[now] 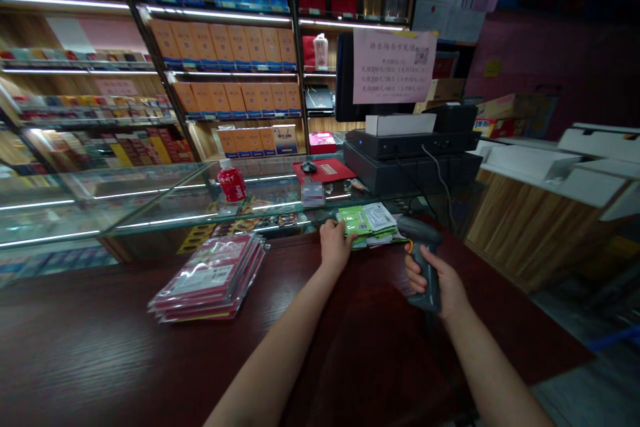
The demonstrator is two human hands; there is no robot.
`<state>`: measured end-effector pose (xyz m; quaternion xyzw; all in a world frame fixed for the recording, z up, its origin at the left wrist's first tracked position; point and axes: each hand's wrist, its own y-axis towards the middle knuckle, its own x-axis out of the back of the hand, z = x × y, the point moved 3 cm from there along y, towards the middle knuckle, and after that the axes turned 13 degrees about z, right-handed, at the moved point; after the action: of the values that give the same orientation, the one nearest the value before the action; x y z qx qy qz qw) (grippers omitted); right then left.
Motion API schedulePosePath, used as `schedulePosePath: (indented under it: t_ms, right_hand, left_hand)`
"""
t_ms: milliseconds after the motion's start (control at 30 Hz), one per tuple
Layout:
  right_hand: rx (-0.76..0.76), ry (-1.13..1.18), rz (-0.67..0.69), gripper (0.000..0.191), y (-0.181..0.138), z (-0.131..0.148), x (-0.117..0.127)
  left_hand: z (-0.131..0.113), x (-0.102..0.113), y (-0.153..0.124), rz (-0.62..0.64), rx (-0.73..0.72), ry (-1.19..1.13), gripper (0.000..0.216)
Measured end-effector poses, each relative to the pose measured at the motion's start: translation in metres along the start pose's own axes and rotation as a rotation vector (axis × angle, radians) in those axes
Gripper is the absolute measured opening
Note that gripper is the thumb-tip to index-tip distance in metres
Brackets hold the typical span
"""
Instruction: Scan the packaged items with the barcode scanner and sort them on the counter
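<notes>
My right hand (440,280) is wrapped round the handle of a dark grey barcode scanner (425,240), its head tilted left towards the packets. My left hand (336,243) is closed at the left edge of a green packet (356,220), thumb on the near side; the fingertips are partly hidden. White-and-grey packets (380,216) lie beside it on top of the same low pile. Further left on the dark red table (115,340) is a stack of pink booklets in clear plastic sleeves (207,277), with a barcode label on the top one.
Behind the table runs a glass display counter (165,197) bearing a red-labelled bottle (231,181), a red mat (333,170) and a black mouse (309,167). A monitor (345,80) with a pink notice stands over a cash drawer (400,170). The scanner's cable (445,360) hangs towards me.
</notes>
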<state>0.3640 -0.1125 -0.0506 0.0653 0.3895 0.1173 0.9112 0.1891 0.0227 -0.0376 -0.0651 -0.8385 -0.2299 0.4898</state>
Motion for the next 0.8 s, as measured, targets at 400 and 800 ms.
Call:
schedulePosePath:
  t_ms: [400, 800]
  right_hand:
    - [-0.006, -0.001, -0.001, 0.024, 0.0, 0.0, 0.001]
    - [-0.043, -0.043, -0.033, 0.026, 0.001, -0.005, 0.004]
  left_hand:
    - [0.002, -0.01, 0.001, -0.03, 0.004, -0.06, 0.039]
    - [0.019, 0.018, -0.025, 0.025, -0.045, 0.004, 0.04]
